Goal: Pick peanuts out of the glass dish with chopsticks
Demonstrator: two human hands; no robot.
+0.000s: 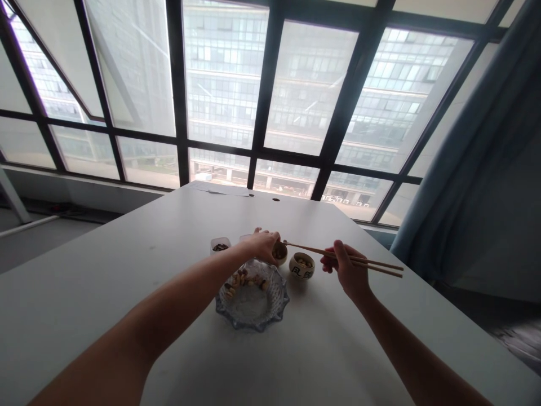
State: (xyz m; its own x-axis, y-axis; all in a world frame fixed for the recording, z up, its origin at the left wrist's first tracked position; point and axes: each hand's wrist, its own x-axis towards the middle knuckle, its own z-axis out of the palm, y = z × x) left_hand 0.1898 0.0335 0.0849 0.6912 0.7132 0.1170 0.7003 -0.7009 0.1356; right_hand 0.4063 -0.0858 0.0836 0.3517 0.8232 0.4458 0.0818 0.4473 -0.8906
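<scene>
My left hand (265, 246) reaches over the back of a scalloped clear glass bowl (276, 307). Its fingers are closed on the side of a small round bowl (280, 260), partly hidden behind them. In my right hand (350, 268) is a pair of wooden chopsticks (306, 248), pointing left. Their tips are over or beside that small bowl; a tiny speck shows at the tips, too small to name. A matching small bowl (301, 273) with dark characters stands between my hands, holding nuts. Mixed nuts (243, 280) lie along the glass bowl's far side.
A small white container (220, 243) with dark pieces stands behind my left forearm, and another pale container is partly covered by my hand. Everything rests on a white table (169, 242). Paper (220, 189) lies at its far end, before windows. A blue curtain (456, 186) hangs at right.
</scene>
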